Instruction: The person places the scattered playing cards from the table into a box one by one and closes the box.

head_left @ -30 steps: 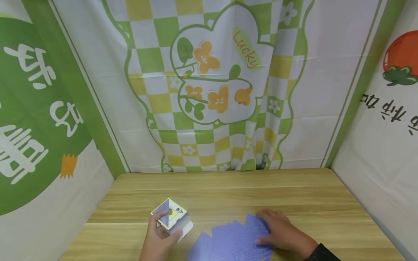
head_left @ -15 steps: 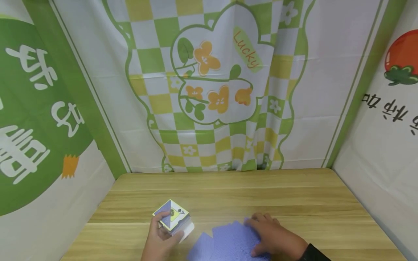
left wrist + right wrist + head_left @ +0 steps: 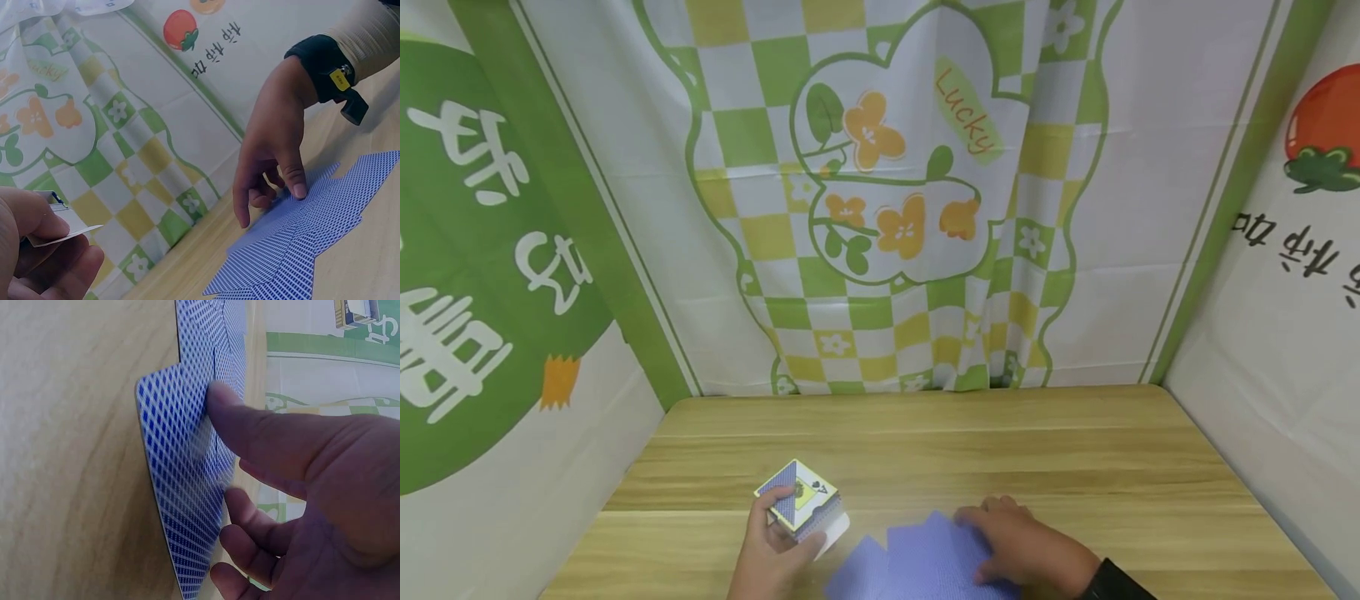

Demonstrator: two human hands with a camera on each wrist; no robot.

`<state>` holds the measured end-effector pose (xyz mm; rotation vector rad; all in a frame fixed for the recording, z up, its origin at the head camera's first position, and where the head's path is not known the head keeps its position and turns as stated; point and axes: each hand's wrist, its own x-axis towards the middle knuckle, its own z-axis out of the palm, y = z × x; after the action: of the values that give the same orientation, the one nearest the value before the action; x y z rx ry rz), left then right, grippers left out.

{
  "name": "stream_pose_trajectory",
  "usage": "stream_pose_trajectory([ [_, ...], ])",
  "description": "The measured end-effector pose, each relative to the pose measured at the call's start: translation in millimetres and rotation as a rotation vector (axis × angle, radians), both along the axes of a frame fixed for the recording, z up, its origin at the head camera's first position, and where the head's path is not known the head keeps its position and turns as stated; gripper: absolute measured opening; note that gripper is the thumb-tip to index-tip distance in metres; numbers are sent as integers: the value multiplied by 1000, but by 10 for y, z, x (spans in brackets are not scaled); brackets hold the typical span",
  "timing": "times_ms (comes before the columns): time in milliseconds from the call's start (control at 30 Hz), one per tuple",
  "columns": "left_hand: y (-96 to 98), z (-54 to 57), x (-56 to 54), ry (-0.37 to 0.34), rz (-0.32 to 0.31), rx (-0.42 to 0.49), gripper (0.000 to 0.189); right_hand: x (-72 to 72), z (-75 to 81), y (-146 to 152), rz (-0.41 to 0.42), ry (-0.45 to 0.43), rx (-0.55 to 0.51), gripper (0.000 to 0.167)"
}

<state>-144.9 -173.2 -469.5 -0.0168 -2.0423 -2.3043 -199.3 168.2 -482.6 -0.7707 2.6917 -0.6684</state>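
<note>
In the head view, my left hand (image 3: 767, 554) grips a playing-card box (image 3: 811, 493) with an ace printed on its face, held a little above the table. Its white flap (image 3: 835, 527) sticks out, as the left wrist view also shows. Blue-backed playing cards (image 3: 917, 560) lie face down in an overlapping spread at the table's near side. My right hand (image 3: 1033, 543) holds the right end of this spread. From the right wrist view, the thumb (image 3: 228, 409) presses on the card backs and the curled fingers (image 3: 247, 515) meet the cards' far edge.
The wooden table (image 3: 1075, 442) reaches back to a checked green and yellow curtain (image 3: 895, 333). White printed cloth walls (image 3: 1262, 333) stand along both sides. A dark wrist strap (image 3: 322, 65) with a small device sits on the right wrist.
My right hand has slid left, pushing the right-hand cards over the others, so the spread is narrower. My left hand and the card box have shifted slightly right.
</note>
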Motion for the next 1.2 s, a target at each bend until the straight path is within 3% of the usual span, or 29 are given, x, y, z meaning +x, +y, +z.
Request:
stream_pose_trajectory([
  [233,15,1,6,-7,12,-13,67,-27,-13,-10,25,24,-34,54],
  [467,10,-17,10,-14,2,-10,67,-21,-74,-113,8,136,-30,38],
  [600,0,-27,16,-3,-18,9,67,7,-112,-255,-8,151,6,54],
  [733,-4,-27,19,-13,-24,15,68,47,-164,-430,24,223,62,70],
  [800,-3,-24,20,-17,-26,12,68,76,-166,-505,56,265,91,72],
  [1067,2,-19,6,-17,-32,0,68,212,-71,-647,169,277,149,87],
  [1200,5,-17,-4,-27,-35,-3,68,187,-60,-658,191,320,142,79],
])
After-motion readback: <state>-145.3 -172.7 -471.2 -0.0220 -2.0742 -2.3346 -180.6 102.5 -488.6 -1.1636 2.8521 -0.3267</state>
